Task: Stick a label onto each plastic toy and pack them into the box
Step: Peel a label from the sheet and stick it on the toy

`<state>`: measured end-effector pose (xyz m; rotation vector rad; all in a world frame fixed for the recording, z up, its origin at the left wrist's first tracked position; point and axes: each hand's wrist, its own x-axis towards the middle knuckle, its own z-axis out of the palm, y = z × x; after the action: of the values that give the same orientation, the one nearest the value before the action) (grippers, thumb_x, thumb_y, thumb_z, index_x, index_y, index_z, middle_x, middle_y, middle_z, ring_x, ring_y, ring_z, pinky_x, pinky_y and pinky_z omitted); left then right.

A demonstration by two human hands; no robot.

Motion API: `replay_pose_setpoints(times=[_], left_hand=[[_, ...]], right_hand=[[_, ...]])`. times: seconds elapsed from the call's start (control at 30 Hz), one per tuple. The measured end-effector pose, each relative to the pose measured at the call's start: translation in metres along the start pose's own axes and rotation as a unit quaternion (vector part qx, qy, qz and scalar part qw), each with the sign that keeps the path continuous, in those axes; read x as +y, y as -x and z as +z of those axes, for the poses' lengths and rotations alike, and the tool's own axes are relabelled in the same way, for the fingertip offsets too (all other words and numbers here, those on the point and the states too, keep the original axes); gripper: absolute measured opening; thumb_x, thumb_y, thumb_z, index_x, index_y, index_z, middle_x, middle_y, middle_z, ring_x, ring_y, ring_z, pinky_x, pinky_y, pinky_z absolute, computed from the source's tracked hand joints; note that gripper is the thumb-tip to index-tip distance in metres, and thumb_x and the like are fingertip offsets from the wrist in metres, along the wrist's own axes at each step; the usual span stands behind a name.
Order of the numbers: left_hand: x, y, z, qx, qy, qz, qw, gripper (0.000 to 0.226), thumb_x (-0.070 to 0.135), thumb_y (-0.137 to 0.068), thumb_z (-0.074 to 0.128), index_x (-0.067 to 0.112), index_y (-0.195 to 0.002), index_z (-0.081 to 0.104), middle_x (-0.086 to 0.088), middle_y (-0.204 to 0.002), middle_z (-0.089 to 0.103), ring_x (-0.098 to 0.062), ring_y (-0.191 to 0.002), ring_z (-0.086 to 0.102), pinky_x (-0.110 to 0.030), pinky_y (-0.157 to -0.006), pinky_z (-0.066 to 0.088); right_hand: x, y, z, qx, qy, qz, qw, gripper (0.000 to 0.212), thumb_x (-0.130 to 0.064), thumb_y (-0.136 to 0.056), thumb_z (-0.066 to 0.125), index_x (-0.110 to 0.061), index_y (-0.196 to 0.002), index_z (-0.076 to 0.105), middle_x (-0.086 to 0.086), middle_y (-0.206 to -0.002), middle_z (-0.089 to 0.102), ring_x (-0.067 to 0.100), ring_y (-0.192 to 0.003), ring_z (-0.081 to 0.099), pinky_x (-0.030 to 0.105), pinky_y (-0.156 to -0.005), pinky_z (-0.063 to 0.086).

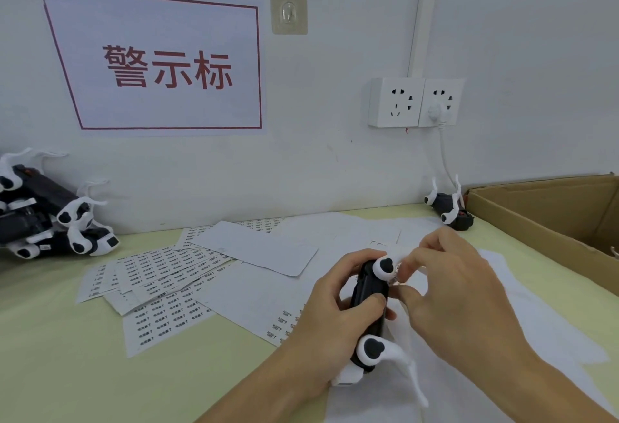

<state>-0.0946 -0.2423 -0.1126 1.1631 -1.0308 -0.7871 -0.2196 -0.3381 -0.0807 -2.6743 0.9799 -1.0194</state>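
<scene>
Between 2 hands, 1 toy (371,292) (4 more lie elsewhere).

I had the black-and-white plastic toy (371,292) up off the table, lengthwise toward me, its dark body between two round white pods with black centres, a thin white blade trailing off the near pod. A small label (398,271) sat against its far pod (too blurred for me to read). To the left, a pile of toys (50,218) leaned by the wall; one single toy (449,209) lay beside the cardboard box (522,218), open at the right edge. Label sheets (160,278) lay fanned out flat, overlapping, printed in small rows.
</scene>
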Motion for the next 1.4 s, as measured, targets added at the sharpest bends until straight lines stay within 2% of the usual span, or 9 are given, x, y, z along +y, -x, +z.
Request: replay_pose_setpoints(times=[0.17, 0.27, 0.33, 0.43, 0.6, 0.7, 0.9, 1.2, 1.4], left_hand=[[-0.001, -0.002, -0.001, 0.012, 0.020, -0.009, 1.000, 0.043, 0.011, -0.082, 0.057, 0.036, -0.116, 0.066, 0.005, -0.116, 0.068, -0.022, -0.084, 0.071, -0.029, -0.074, 0.056], [-0.002, -0.003, -0.001, 0.021, 0.028, -0.012, 0.999, 0.043, 0.011, -0.081, 0.057, 0.036, -0.115, 0.067, 0.005, -0.115, 0.069, -0.024, -0.085, 0.071, -0.030, -0.076, 0.057], [-0.002, -0.003, -0.002, 0.027, 0.039, -0.016, 0.999, 0.043, 0.011, -0.080, 0.057, 0.036, -0.113, 0.068, 0.007, -0.113, 0.070, -0.024, -0.086, 0.071, -0.029, -0.075, 0.056], [-0.002, -0.004, -0.004, 0.030, 0.056, -0.024, 0.998, 0.042, 0.013, -0.078, 0.058, 0.036, -0.112, 0.070, 0.007, -0.109, 0.072, -0.020, -0.084, 0.072, -0.026, -0.072, 0.056], [-0.004, -0.004, -0.005, 0.010, 0.073, -0.025, 0.997, 0.049, 0.009, -0.077, 0.058, 0.033, -0.118, 0.068, 0.000, -0.120, 0.068, -0.029, -0.091, 0.071, -0.038, -0.081, 0.057], [-0.004, -0.004, -0.005, -0.001, 0.067, -0.020, 0.998, 0.050, 0.008, -0.077, 0.058, 0.033, -0.120, 0.067, -0.002, -0.123, 0.066, -0.030, -0.095, 0.070, -0.042, -0.087, 0.055], [-0.004, -0.004, -0.002, 0.000, 0.049, -0.010, 0.999, 0.045, 0.010, -0.080, 0.060, 0.035, -0.117, 0.067, -0.002, -0.120, 0.068, -0.029, -0.096, 0.069, -0.042, -0.090, 0.053], [-0.003, -0.003, -0.001, 0.005, 0.036, -0.008, 0.999, 0.044, 0.011, -0.080, 0.060, 0.036, -0.115, 0.067, 0.002, -0.117, 0.069, -0.025, -0.091, 0.070, -0.033, -0.081, 0.054], [-0.002, -0.002, -0.001, 0.011, 0.035, -0.010, 0.999, 0.038, 0.018, -0.086, 0.064, 0.033, -0.121, 0.065, 0.003, -0.118, 0.069, -0.025, -0.089, 0.070, -0.035, -0.083, 0.055]], right_hand=[[0.007, -0.003, 0.003, -0.001, -0.062, -0.022, 0.998, 0.022, -0.021, -0.078, 0.079, -0.034, -0.072, 0.063, -0.021, -0.091, 0.044, 0.006, -0.086, 0.049, 0.030, -0.074, 0.043], [0.011, -0.006, 0.003, -0.009, -0.084, -0.022, 0.996, 0.024, -0.021, -0.078, 0.080, -0.036, -0.071, 0.063, -0.021, -0.091, 0.045, -0.001, -0.089, 0.050, 0.015, -0.072, 0.039], [0.016, -0.007, 0.000, -0.025, -0.100, -0.028, 0.994, 0.026, -0.019, -0.079, 0.079, -0.038, -0.073, 0.063, -0.022, -0.092, 0.046, -0.006, -0.093, 0.049, 0.010, -0.071, 0.038], [0.020, -0.009, -0.008, -0.049, -0.132, -0.042, 0.989, 0.024, -0.018, -0.081, 0.076, -0.039, -0.077, 0.065, -0.021, -0.095, 0.049, -0.002, -0.098, 0.052, 0.011, -0.074, 0.039], [0.020, -0.010, -0.011, -0.092, -0.216, -0.028, 0.972, 0.016, -0.028, -0.082, 0.075, -0.038, -0.071, 0.069, -0.017, -0.094, 0.054, 0.005, -0.097, 0.056, 0.016, -0.080, 0.041], [0.019, -0.007, -0.006, -0.105, -0.212, -0.036, 0.971, 0.016, -0.028, -0.084, 0.074, -0.038, -0.072, 0.068, -0.018, -0.096, 0.052, 0.003, -0.099, 0.054, 0.015, -0.083, 0.039], [0.015, -0.002, 0.003, -0.086, -0.199, -0.056, 0.975, 0.022, -0.024, -0.087, 0.069, -0.039, -0.073, 0.064, -0.023, -0.100, 0.046, -0.001, -0.106, 0.047, 0.002, -0.084, 0.029], [0.013, 0.002, 0.005, -0.052, -0.163, -0.068, 0.983, 0.025, -0.023, -0.086, 0.071, -0.040, -0.072, 0.060, -0.025, -0.099, 0.043, -0.002, -0.108, 0.045, 0.001, -0.087, 0.027], [0.011, 0.003, 0.005, -0.043, -0.147, -0.077, 0.985, 0.021, -0.026, -0.086, 0.070, -0.039, -0.074, 0.061, -0.025, -0.100, 0.042, 0.000, -0.108, 0.046, 0.006, -0.087, 0.033]])
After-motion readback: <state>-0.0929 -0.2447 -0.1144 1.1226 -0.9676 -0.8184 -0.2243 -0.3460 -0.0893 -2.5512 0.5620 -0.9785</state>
